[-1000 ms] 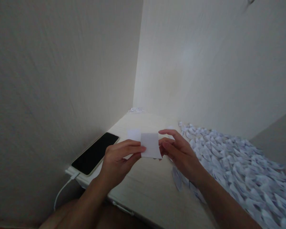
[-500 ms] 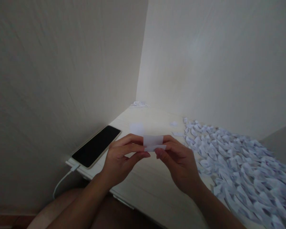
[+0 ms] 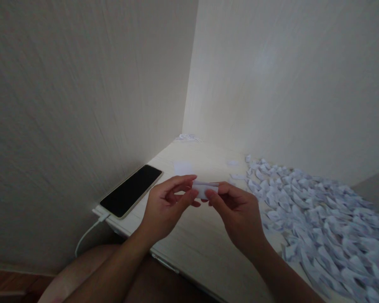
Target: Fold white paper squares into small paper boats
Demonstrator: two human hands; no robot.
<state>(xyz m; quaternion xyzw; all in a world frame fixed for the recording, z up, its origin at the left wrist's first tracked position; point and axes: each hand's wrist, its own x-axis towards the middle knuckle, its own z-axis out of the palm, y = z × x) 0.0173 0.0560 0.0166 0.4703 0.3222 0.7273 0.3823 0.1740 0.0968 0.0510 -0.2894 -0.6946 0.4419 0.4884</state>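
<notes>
Left wall [image 3: 91, 92]: broad, grey, streaked. Meets the paler, smoother far wall [image 3: 271, 84] at a far corner.

Tabletop [image 3: 189, 248]: off-white, faintly grained, reaching from the near side to both walls.

Spread of small, curved, pointed white paper pieces [image 3: 322, 219]: thickly layered over the tabletop's right side.

Hands, two, bare, near together over the middle of the tabletop. Handling note, a judgement: a folded white paper rectangle [image 3: 203, 192] creases best with its long edges level, its layers held from slipping and thumb pressure run evenly along the fold. Right hand [image 3: 241, 214]: nearly closed, thumb on the paper's near face, fingers behind, paper clamped between. Left hand [image 3: 164, 208]: half open, index finger lifted by the far left corner, thumb tip touching the left end; whether its other fingers pinch from behind cannot be told.

Black-screened smartphone in a pale case [image 3: 131, 191]: flat, left edge; slim white cable [image 3: 87, 232] at its near end.

Small pile of white paper scraps [image 3: 188, 137]: far corner.

Thin square white sheet [image 3: 183, 166]: flat, just beyond the left hand.
</notes>
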